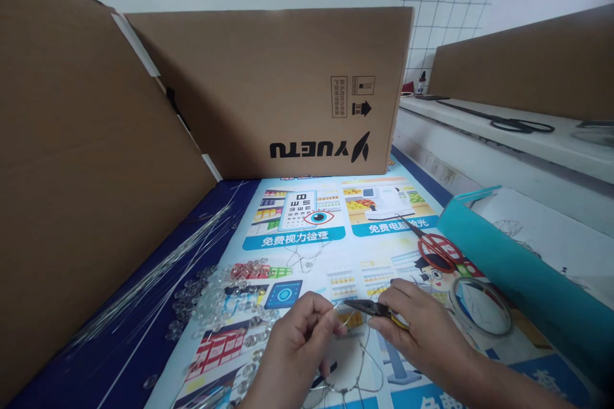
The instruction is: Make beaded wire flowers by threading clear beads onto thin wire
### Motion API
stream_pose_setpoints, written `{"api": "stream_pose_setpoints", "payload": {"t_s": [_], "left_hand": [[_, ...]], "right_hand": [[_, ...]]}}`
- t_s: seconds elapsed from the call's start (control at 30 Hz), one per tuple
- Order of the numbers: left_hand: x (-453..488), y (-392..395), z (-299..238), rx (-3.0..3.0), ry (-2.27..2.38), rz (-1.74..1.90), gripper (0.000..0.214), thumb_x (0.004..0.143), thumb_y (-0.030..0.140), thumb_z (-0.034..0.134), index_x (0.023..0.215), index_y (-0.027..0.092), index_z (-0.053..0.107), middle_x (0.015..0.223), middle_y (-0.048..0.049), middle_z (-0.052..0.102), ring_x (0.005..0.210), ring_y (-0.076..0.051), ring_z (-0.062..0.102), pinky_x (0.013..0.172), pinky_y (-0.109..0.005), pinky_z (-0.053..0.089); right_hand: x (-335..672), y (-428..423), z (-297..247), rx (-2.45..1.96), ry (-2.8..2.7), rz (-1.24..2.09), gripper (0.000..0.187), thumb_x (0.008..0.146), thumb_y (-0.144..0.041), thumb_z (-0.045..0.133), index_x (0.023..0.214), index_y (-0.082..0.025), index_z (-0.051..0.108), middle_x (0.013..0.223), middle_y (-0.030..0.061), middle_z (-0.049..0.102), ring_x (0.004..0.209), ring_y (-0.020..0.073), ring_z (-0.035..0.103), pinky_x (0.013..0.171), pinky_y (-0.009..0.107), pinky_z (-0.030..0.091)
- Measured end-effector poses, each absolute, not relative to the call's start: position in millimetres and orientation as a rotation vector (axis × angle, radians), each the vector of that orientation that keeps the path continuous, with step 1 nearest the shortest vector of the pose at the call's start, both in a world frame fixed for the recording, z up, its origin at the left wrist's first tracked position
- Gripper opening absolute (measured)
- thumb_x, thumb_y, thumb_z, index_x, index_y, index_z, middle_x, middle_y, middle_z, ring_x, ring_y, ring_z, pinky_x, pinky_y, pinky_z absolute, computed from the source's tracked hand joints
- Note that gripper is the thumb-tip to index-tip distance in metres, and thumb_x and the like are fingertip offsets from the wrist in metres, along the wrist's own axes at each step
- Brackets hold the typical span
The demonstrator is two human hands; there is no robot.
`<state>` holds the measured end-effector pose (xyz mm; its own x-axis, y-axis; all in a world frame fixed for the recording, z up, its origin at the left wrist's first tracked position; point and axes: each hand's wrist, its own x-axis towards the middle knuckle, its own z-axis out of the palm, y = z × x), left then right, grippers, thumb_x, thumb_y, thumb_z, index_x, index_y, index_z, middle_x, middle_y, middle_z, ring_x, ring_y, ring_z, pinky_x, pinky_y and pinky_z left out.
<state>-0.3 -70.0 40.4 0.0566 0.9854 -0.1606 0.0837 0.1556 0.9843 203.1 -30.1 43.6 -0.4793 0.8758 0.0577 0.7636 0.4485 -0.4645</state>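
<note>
In my right hand (pixel 407 316) is a pair of needle-nose pliers (pixel 367 307) with dark jaws and a yellow-edged handle, pointing left. The jaw tips meet a thin wire close to my left fingers; whether they are clamped on it I cannot tell. My left hand (pixel 304 332) pinches a bent wire frame (pixel 357 386), whose silvery loops hang below over the printed sheet. My left palm hides part of this frame. Many clear round beads (pixel 215 300) lie loose just left of my left hand. Another small wire shape (pixel 307 259) with a bead lies beyond my hands.
Red-handled scissors (pixel 436 252) and a coil of wire (pixel 481 307) lie at right, beside a teal box (pixel 527 268). Long straight wires (pixel 158 275) run along the left. Cardboard panels (pixel 288 89) stand at the back and left. A ledge (pixel 508 115) holds dark scissors.
</note>
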Motion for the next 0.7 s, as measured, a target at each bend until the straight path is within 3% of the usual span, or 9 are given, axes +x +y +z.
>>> {"api": "stream_pose_setpoints", "payload": {"t_s": [0.33,0.57,0.7], "left_hand": [[-1.9,-70.4,36.7,1.228,1.314,1.008,0.022,0.087,0.037,0.048,0.078,0.018,0.050,0.076,-0.0002,0.064,0.042,-0.005,0.047,0.044,-0.017,0.036],[-2.0,-70.5,32.0,1.322,1.403,1.005,0.022,0.088,0.037,0.048,0.078,0.018,0.054,0.052,0.0053,0.051,0.045,-0.009,0.052,0.048,-0.019,0.037],[-2.5,-71.5,31.8,1.398,1.457,1.002,0.021,0.088,0.036,0.048,0.078,0.019,0.055,0.048,0.0051,0.052,0.046,-0.011,0.052,0.050,-0.019,0.039]], "right_hand": [[203.5,-29.2,40.2,-1.406,-2.417,0.537,0.021,0.089,-0.040,0.048,0.087,-0.021,0.057,0.091,0.0058,0.054,0.086,0.0225,0.050,0.071,0.034,0.040],[203.2,-30.4,40.9,-1.402,-2.400,0.575,0.020,0.089,-0.038,0.049,0.086,-0.021,0.057,0.091,0.0055,0.055,0.085,0.0218,0.051,0.070,0.032,0.040],[203.8,-30.1,40.7,-1.404,-2.399,0.592,0.019,0.088,-0.038,0.050,0.086,-0.021,0.058,0.092,0.0053,0.055,0.086,0.0217,0.051,0.070,0.031,0.040]]}}
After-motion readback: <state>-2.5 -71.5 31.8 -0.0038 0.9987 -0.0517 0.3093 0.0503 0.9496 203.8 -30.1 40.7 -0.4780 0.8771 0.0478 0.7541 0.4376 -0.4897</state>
